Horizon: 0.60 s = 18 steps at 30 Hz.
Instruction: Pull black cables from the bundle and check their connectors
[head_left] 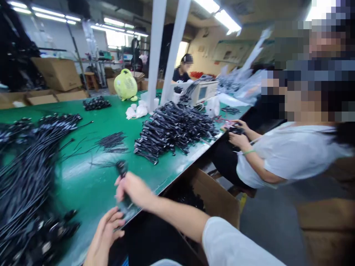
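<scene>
My right hand (134,189) is closed around a coiled black cable bundle (121,167), whose end sticks out above the fist over the table; motion blurs it. Just below and to the left, at the table's front edge, my left hand (107,229) is open with its fingers apart and nothing in it. Beyond the right hand lies a small heap of thin black ties (112,140). A large pile of bundled black cables (174,127) rests further right. Long loose black cables (30,170) spread over the table's left side.
The green table (91,186) runs away to the right. A co-worker in a white shirt (274,147) sits along its edge, handling black items. An open cardboard box (216,195) stands below. White posts (156,55), a yellow-green fan (125,85) and another person (183,70) are farther back.
</scene>
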Available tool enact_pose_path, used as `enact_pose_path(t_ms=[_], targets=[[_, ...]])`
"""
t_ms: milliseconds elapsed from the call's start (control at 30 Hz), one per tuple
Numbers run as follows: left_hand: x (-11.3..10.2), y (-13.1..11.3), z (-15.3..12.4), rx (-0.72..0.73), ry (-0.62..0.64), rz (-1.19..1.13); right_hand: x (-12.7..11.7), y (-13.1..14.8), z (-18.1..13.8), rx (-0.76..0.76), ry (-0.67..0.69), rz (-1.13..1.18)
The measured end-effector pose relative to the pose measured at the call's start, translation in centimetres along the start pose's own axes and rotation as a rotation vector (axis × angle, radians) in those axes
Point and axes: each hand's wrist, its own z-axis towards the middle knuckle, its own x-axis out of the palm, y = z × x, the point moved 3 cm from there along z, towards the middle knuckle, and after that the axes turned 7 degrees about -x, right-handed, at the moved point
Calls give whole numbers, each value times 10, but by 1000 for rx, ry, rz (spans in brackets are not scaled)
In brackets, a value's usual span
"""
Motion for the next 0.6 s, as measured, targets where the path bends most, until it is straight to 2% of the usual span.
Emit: enact_pose_path(t_ms=[67,167,267,333,400,467,600], targets=[[-1,3,-9,67,-22,56,-59,11,19,-23,-141,-86],[-7,12,-18,95,-49,103,-166,24,54,-87,-359,-245],[-10,18,-19,95,-53,70,-270,35,84,-158,-673,-519],[-10,20,-16,97,-38,61,-322,40,98,-133,-825,-918],[-10,21,-14,98,-29,58,-354,36,112,0,-784,-1206],[-11,21,-14,96,-31,56,-369,29,119,100,-687,-1310],[-15,21,-22,82,-49,63,-363,18,116,112,-578,-1353]])
